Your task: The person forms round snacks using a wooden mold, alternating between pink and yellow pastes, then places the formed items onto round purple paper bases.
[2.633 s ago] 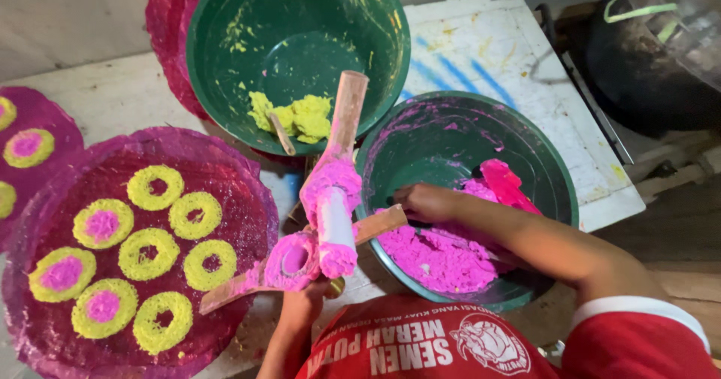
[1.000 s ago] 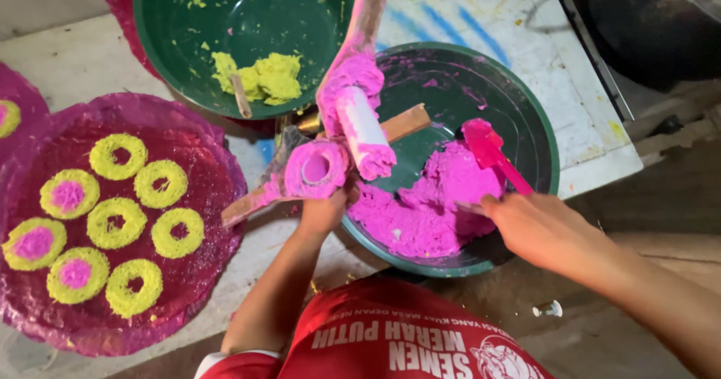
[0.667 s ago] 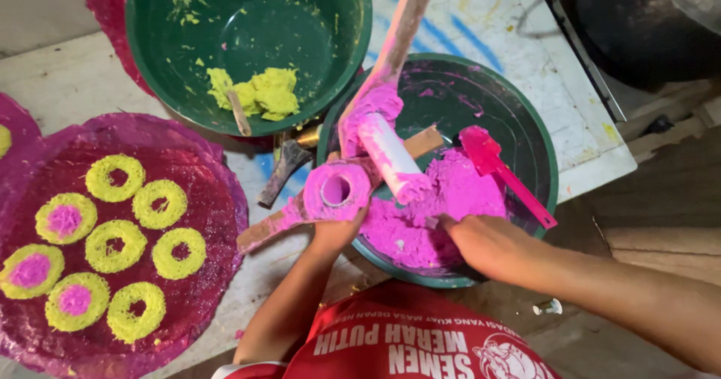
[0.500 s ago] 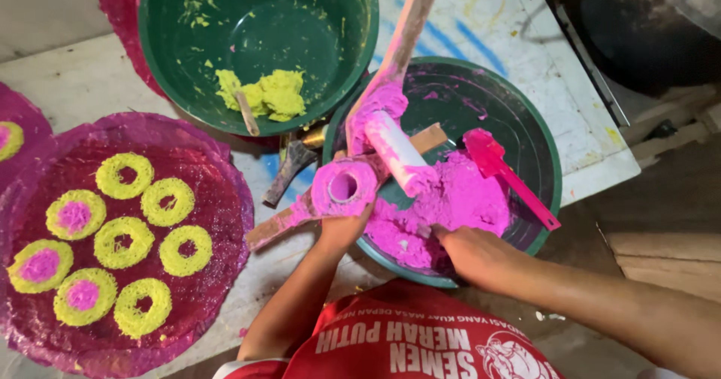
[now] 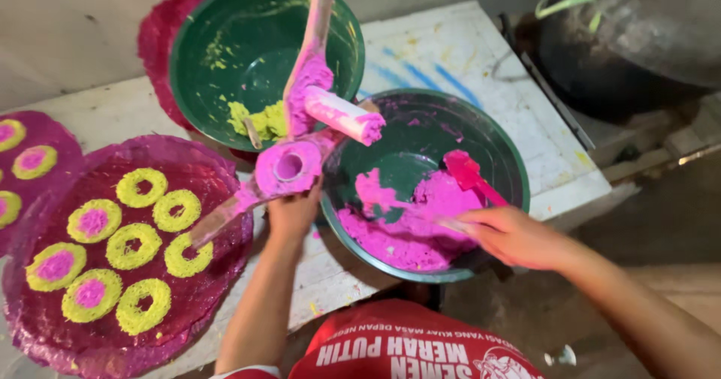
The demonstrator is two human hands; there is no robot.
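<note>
Currently my left hand (image 5: 294, 215) is closed from below around the pink-coated press (image 5: 289, 167), a wooden lever tool with a round cup; the grip sits right under the cup, which keeps its opening facing up and level. Its plunger (image 5: 344, 116) is swung up and clear of the cup, so the cup is open and looks hollow. My right hand (image 5: 518, 236) is wrapped around the handle of a pink scoop (image 5: 467, 175), blade down in the pink paste (image 5: 420, 221) inside the near green bowl (image 5: 511, 161); I judge the scoop sits low there because most of the paste is heaped on my side of that bowl. Press hangs over the bowl's left rim, just beside the paste. Further out, a second green bowl (image 5: 203, 56) holds leftover yellow paste (image 5: 259, 120). Left of that, a purple round tray (image 5: 210, 176) carries yellow rings (image 5: 135, 245), some with pink centres.
</note>
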